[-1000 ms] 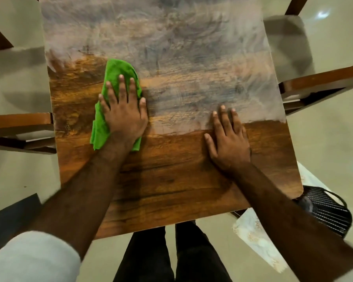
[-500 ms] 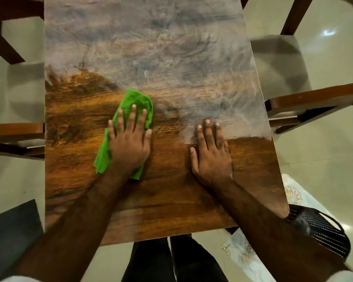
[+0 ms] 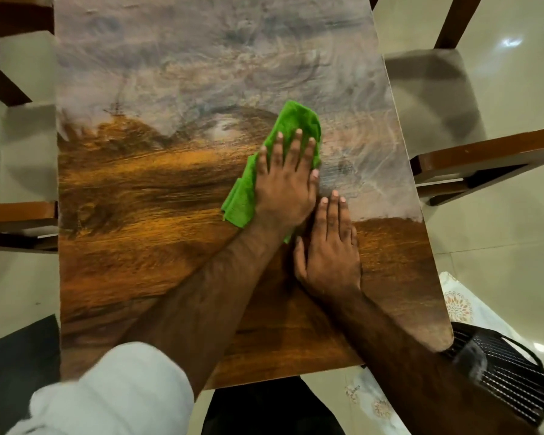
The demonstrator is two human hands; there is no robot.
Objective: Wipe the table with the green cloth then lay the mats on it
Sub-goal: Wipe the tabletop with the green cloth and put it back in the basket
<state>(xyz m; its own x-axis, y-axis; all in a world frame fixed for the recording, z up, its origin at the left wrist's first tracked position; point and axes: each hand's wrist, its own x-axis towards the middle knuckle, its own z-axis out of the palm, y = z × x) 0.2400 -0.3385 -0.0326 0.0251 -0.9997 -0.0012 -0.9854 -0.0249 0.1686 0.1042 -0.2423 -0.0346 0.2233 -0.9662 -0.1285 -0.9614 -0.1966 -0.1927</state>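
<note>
The green cloth (image 3: 292,122) lies bunched on the wooden table (image 3: 145,221), right of its middle. My left hand (image 3: 285,180) presses flat on the cloth with straight fingers, covering most of it. My right hand (image 3: 330,246) lies flat on the bare wood just to the right and nearer me, fingers straight, touching the left wrist. The far half of the table is hazy grey with smears; the near half shows dark glossy wood. A pale patterned mat (image 3: 456,304) lies on the floor at the lower right, partly hidden by the table and my right arm.
Wooden chairs with pale seats stand at the left (image 3: 16,215) and right (image 3: 484,158) of the table. A black slatted basket (image 3: 503,372) sits on the floor at the lower right. My dark trouser legs stand at the table's near edge.
My left hand has slid the green cloth from the table's left side across to the right, leaving dark wiped wood behind. My right hand stays planted on the table.
</note>
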